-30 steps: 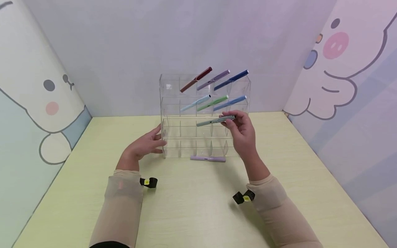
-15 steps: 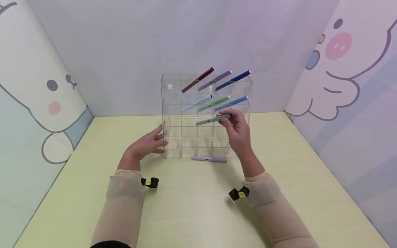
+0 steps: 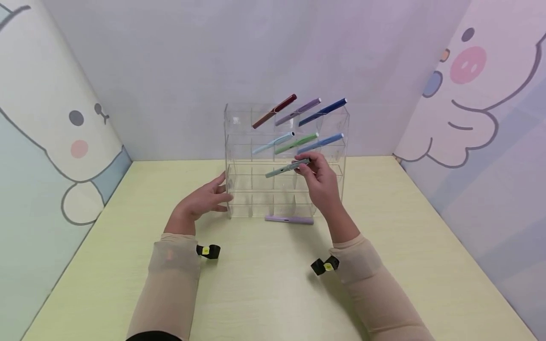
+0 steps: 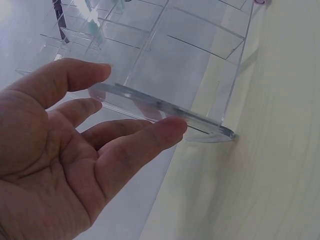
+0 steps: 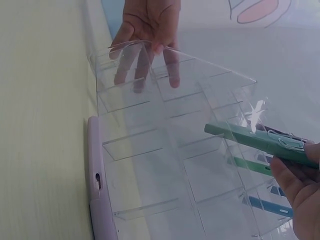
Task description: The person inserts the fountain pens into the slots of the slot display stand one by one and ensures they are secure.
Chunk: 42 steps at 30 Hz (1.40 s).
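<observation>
A clear acrylic pen rack (image 3: 231,208) with tiers of small compartments stands on the table. My left hand (image 3: 204,201) holds its left side panel, thumb and fingers about the edge in the left wrist view. A grey-green pen (image 3: 277,171) with a clip is pinched between the thumb and fingers of my right hand (image 3: 322,182). It slants in front of the third tier, its free end pointing left and slightly down. Just above it, a light blue pen (image 3: 273,143), a green pen (image 3: 297,143) and a blue pen (image 3: 321,143) lean in the second tier.
On the top tier lean a dark red pen (image 3: 274,111), a purple pen (image 3: 298,112) and a dark blue pen (image 3: 323,112). A lilac pen (image 3: 289,219) lies on the table (image 3: 264,274) along the rack's front foot. Printed walls stand on both sides.
My right hand has moved left with the grey-green pen, whose free end now dips lower. The left hand keeps its place on the rack. The whole head view has shifted slightly.
</observation>
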Motion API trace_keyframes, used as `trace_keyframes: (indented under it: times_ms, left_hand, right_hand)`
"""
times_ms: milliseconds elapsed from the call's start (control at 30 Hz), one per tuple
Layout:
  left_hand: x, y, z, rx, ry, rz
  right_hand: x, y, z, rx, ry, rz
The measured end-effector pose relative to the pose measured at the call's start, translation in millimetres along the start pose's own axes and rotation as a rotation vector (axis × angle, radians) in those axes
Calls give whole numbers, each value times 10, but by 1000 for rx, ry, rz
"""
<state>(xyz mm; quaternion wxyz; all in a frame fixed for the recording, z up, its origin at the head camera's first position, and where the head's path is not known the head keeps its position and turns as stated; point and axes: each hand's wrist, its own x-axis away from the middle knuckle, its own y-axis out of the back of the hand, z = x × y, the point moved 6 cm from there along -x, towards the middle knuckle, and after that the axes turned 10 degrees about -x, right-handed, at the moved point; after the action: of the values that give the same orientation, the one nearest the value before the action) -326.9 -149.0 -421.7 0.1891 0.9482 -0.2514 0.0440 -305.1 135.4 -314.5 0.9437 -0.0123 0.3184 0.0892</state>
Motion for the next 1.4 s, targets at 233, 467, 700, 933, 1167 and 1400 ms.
trace_keyframes:
  times_ms: [233,467,700,933,1167,1400]
  left_hand:
    - [1,-6,-17,-4,4,-11]
    - [-8,-9,-16,12,4,-13]
    - [-2,-16,-37,20,3,-10]
    - [0,-4,-21,17,8,-12]
    - [2,-3,-24,6,1,-9]
    - [-6,-4,-19,5,-2,-6]
  right_hand:
    - [-22,-104,-42,24,-32,38]
    - [-18,-184,-142,48,-97,71]
    - [-17,-229,-203,67,-108,87]
    - [-5,-273,-239,83,-148,104]
    - [6,-283,-228,97,-159,107]
    - [11,-287,-250,103,-174,107]
